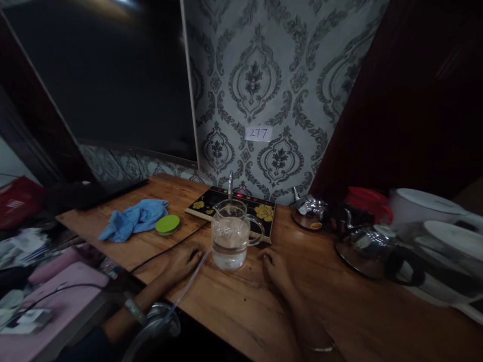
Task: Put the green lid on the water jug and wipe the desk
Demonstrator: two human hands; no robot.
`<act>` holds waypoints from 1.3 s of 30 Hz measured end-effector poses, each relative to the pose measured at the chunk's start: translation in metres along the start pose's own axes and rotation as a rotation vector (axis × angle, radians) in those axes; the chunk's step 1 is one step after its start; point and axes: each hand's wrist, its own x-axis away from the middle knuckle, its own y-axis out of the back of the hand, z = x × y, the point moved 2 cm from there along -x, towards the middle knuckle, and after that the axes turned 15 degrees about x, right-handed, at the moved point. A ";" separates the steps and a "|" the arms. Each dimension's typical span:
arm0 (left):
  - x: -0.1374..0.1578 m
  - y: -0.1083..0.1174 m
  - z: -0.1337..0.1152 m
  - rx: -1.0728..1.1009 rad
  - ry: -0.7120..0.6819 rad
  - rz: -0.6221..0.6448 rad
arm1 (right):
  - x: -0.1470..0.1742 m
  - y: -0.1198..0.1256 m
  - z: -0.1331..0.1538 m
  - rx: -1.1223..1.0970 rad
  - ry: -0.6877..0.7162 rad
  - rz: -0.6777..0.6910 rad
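A clear glass pitcher (231,255) with water in its lower part stands on the wooden table (211,306), its handle to the right. Just behind it sits a black tea stove (264,213) with gold flowers, a red-lit display and a metal spout (231,185) above the pitcher. My left hand (185,260) rests on the table left of the pitcher, fingers loosely bent and holding nothing. On the other side, my right hand (275,268) lies near the handle with its fingers apart, also holding nothing. A clear tube (194,275) passes between my left hand and the pitcher.
A blue cloth (134,219) and a green lid (167,224) lie at the left. Towards the right are a small silver kettle (310,206), a larger kettle (372,244) and a red container (368,201). A water bottle's neck (163,318) shows below the table's front edge.
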 end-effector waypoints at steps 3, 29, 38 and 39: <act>0.000 0.000 0.000 0.001 -0.022 -0.007 | 0.001 0.000 0.001 0.013 0.004 -0.007; 0.000 -0.001 0.002 0.007 -0.047 -0.021 | 0.000 0.001 0.001 0.013 0.005 0.015; 0.000 -0.001 0.002 0.018 -0.032 -0.011 | 0.000 0.001 0.001 0.011 0.005 -0.001; 0.001 -0.001 0.002 0.014 -0.028 -0.011 | 0.001 0.001 0.001 0.010 0.010 0.002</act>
